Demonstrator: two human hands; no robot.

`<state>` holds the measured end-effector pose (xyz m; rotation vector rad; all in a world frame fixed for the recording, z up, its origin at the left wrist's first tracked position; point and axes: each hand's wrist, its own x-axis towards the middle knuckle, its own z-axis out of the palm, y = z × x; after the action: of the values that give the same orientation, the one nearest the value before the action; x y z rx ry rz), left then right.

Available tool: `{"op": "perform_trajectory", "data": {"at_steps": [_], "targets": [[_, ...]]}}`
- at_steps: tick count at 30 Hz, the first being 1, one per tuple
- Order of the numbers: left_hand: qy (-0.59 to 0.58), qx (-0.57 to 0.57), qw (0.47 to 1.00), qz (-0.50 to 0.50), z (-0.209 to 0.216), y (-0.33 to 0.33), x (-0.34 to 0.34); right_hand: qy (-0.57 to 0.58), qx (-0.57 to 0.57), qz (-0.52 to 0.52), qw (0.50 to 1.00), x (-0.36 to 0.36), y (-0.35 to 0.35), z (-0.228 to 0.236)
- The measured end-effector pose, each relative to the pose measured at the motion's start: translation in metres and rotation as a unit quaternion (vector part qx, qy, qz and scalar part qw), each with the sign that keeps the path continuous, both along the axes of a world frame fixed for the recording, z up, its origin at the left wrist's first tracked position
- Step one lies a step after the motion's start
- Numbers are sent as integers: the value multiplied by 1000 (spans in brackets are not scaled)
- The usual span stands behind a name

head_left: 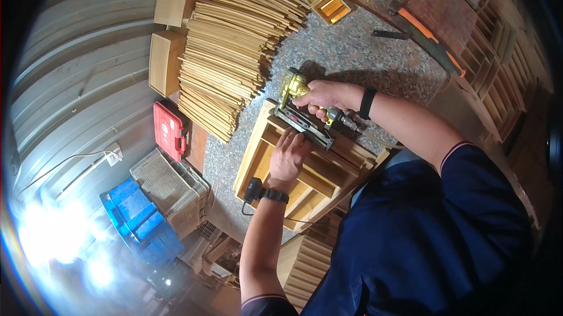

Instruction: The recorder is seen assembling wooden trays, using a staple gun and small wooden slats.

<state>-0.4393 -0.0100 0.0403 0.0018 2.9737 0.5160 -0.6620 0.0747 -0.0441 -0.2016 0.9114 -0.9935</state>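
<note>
A yellow-green nail gun (293, 84) is gripped by its handle in my right hand (319, 97). Its long dark magazine (305, 128) lies across the upper part of a wooden tray with dividers (314, 182). My left hand (287, 156) reaches over the tray from below, its bent fingers closed on a wooden strip (339, 156) right beside the magazine. The fingertips are partly hidden there. An air hose (375, 140) runs from the gun's handle toward my body.
Beyond the tray, thin wooden slats (229, 52) lie in a long stack. A red case (169, 131), a blue bin (141, 219) and a plastic crate (167, 184) stand at left. At far right lie an orange-handled hammer (416, 24) and a small divided box (328, 5).
</note>
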Motion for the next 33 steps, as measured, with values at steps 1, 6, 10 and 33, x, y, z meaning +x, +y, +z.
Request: {"op": "perform_trajectory", "data": {"at_steps": [1,6,10,33], "targets": [[-1,1,1000,-1,0,0,-1,7,8,-2,1000,0,1,2],[-27,15,1000,3,0,2,1,8,-4,2,1000,-2,3,3],[-32,4,999,-6,1,4,0,3,11,2,1000,0,18,1],[-28,-48,995,88,-7,-8,-5,26,22,-2,999,13,81,11]]}}
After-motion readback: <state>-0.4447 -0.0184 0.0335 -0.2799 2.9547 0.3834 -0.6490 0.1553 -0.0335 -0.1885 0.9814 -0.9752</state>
